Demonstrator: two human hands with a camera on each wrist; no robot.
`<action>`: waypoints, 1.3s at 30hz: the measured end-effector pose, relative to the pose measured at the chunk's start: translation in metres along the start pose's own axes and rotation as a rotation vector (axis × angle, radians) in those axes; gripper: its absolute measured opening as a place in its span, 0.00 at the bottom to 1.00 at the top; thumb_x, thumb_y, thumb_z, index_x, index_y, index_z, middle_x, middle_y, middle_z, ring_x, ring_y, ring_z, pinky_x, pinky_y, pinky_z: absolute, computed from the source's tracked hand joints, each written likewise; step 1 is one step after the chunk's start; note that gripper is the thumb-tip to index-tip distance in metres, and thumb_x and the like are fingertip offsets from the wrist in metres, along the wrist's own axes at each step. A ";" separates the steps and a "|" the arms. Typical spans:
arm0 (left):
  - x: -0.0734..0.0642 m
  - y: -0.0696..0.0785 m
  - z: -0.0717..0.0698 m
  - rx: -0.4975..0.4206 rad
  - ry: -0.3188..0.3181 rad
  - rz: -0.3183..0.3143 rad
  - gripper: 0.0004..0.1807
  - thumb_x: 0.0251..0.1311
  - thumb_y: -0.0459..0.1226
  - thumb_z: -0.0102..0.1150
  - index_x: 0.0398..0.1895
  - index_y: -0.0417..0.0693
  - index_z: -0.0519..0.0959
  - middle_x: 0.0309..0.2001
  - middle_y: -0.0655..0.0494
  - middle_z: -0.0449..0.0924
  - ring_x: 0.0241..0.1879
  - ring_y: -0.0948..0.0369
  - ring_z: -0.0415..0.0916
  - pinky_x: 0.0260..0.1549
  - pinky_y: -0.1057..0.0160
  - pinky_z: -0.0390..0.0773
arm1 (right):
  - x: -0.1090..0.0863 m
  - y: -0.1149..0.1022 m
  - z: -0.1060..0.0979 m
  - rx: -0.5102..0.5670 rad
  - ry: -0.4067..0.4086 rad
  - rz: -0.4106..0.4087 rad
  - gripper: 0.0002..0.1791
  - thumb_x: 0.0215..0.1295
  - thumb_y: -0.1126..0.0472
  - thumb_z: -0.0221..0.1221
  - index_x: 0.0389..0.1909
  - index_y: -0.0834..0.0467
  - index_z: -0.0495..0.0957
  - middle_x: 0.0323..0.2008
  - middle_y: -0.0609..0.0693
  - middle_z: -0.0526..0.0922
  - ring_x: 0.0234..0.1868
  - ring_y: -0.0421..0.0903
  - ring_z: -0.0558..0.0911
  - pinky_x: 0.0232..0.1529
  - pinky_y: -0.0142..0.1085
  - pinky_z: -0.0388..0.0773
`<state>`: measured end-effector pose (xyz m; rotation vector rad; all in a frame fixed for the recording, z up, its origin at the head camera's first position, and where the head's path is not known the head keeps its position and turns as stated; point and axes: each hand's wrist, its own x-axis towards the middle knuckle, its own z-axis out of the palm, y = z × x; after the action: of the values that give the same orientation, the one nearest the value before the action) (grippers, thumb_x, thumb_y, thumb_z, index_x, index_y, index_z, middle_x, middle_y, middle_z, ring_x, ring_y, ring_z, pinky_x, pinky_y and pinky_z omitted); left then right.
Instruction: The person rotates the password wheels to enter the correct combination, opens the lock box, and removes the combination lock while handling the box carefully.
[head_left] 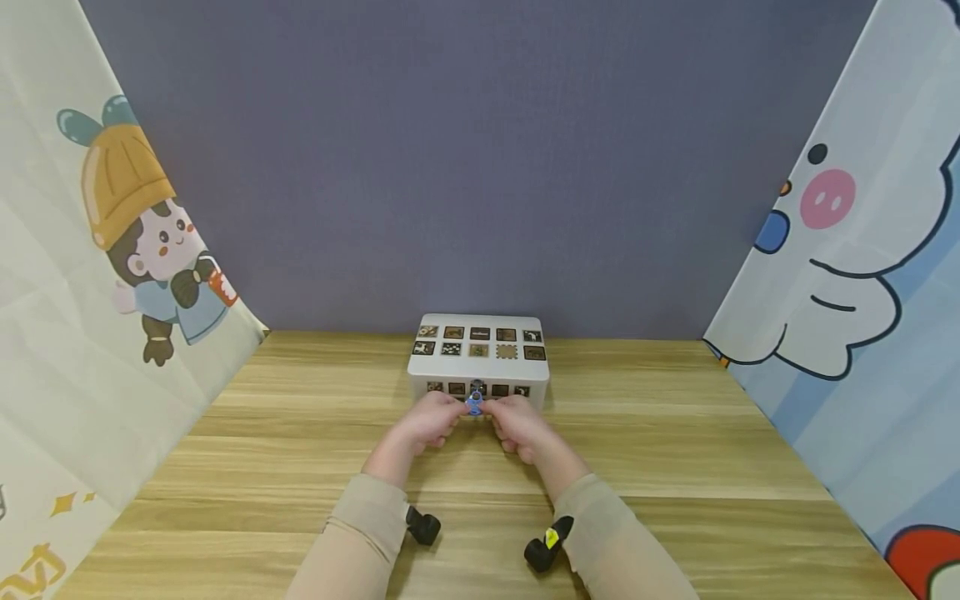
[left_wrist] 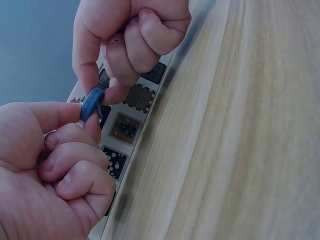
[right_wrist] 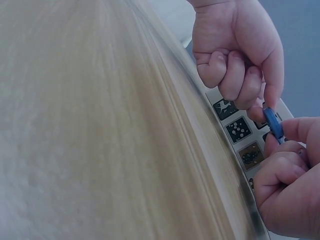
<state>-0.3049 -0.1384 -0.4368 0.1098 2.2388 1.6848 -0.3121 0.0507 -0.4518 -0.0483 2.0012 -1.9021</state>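
Note:
A small blue padlock (head_left: 475,403) hangs at the metal clasp (head_left: 477,386) on the front of a white box (head_left: 480,367) with square picture stickers. From the left, my left hand (head_left: 433,417) pinches the padlock between thumb and forefinger, its other fingers curled in. My right hand (head_left: 521,423) pinches the padlock from the opposite side in the same way. In the left wrist view the blue padlock (left_wrist: 92,103) shows edge-on between both sets of fingertips, with a bit of silver metal beside it. Fingers hide part of the padlock in both wrist views.
The box stands at the far edge of the wooden table (head_left: 315,450), close to a grey-blue back panel (head_left: 480,167). Printed cloth sheets with cartoon figures flank the table on the left (head_left: 45,333) and right (head_left: 885,400). Black straps with small cameras sit on both sleeves.

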 end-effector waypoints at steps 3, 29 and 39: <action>0.001 -0.001 -0.001 -0.006 -0.003 0.001 0.17 0.72 0.40 0.54 0.45 0.32 0.82 0.15 0.64 0.58 0.13 0.67 0.51 0.12 0.71 0.55 | 0.000 0.000 0.000 -0.002 -0.002 0.002 0.18 0.70 0.54 0.59 0.42 0.69 0.79 0.12 0.41 0.59 0.12 0.36 0.56 0.12 0.28 0.53; -0.001 -0.002 0.000 -0.003 0.006 0.011 0.17 0.72 0.39 0.55 0.45 0.31 0.82 0.14 0.64 0.58 0.12 0.67 0.51 0.12 0.71 0.56 | 0.000 0.003 -0.005 -0.008 -0.042 0.007 0.17 0.71 0.55 0.59 0.41 0.69 0.78 0.13 0.41 0.59 0.13 0.36 0.56 0.12 0.28 0.52; 0.000 -0.002 -0.002 -0.008 0.002 0.012 0.17 0.72 0.39 0.55 0.46 0.30 0.82 0.15 0.64 0.59 0.12 0.68 0.51 0.12 0.71 0.56 | 0.000 -0.001 -0.009 0.025 -0.010 0.019 0.16 0.70 0.53 0.59 0.41 0.64 0.81 0.14 0.40 0.59 0.14 0.36 0.55 0.13 0.28 0.52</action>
<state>-0.3055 -0.1409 -0.4384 0.1198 2.2370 1.7013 -0.3149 0.0589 -0.4511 -0.0323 1.9642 -1.9107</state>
